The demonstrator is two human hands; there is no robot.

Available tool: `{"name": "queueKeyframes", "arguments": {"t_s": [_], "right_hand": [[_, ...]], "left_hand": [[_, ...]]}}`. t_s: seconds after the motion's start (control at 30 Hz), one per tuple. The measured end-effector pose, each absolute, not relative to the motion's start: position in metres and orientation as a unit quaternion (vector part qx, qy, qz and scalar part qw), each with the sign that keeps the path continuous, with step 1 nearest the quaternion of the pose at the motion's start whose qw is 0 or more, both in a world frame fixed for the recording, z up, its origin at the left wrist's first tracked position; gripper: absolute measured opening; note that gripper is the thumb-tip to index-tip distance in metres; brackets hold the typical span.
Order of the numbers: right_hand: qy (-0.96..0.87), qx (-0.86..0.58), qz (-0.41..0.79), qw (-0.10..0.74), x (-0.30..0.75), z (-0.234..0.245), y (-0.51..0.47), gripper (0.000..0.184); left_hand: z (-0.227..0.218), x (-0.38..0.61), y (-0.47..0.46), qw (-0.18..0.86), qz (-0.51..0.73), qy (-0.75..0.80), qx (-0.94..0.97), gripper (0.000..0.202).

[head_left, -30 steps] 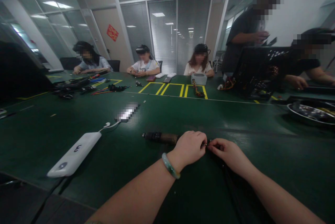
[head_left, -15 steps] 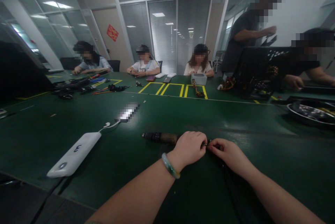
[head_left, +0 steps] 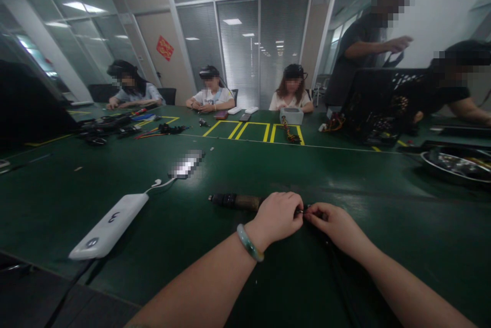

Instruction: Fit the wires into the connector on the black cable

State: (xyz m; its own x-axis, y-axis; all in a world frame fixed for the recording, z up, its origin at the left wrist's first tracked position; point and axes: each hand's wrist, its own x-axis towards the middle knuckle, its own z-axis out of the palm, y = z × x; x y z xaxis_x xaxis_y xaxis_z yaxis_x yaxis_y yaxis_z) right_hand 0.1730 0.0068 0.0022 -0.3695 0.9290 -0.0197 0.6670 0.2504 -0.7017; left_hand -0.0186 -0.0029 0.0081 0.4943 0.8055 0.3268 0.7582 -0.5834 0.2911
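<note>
Though between hands (head_left: 279, 218), small piece (head_left: 302, 212) indistinct

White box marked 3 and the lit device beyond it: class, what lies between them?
In the head view, a white cable runs over the green tabletop between the white box and the lit device, with a small white piece near it.

lower left: white box (head_left: 111, 225) is lying | right edge: round dish (head_left: 441, 171) is sitting | upper left: red sign (head_left: 164, 48) is hanging
</note>
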Motion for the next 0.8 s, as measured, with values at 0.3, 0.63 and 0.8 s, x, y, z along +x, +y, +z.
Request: {"name": "queueKeyframes", "arguments": {"t_s": [0.3,0.63,0.8], "right_hand": [[-0.763,-0.517,0.327,0.209,0.1731,0.0038,0.0063,0.023],[-0.765,-0.516,0.323,0.209,0.1741,0.0029,0.0056,0.021],[-0.766,-0.518,0.313,0.215,0.1728,0.0032,0.0060,0.020]], "left_hand": [[0.0137,-0.0196,-0.0045,0.056,0.188,0.450,0.871,0.010],[0.0096,-0.0181,-0.0035,0.055,0.217,0.456,0.861,0.010],[0.0105,-0.0185,-0.0030,0.050,0.195,0.452,0.869,0.011]]}}
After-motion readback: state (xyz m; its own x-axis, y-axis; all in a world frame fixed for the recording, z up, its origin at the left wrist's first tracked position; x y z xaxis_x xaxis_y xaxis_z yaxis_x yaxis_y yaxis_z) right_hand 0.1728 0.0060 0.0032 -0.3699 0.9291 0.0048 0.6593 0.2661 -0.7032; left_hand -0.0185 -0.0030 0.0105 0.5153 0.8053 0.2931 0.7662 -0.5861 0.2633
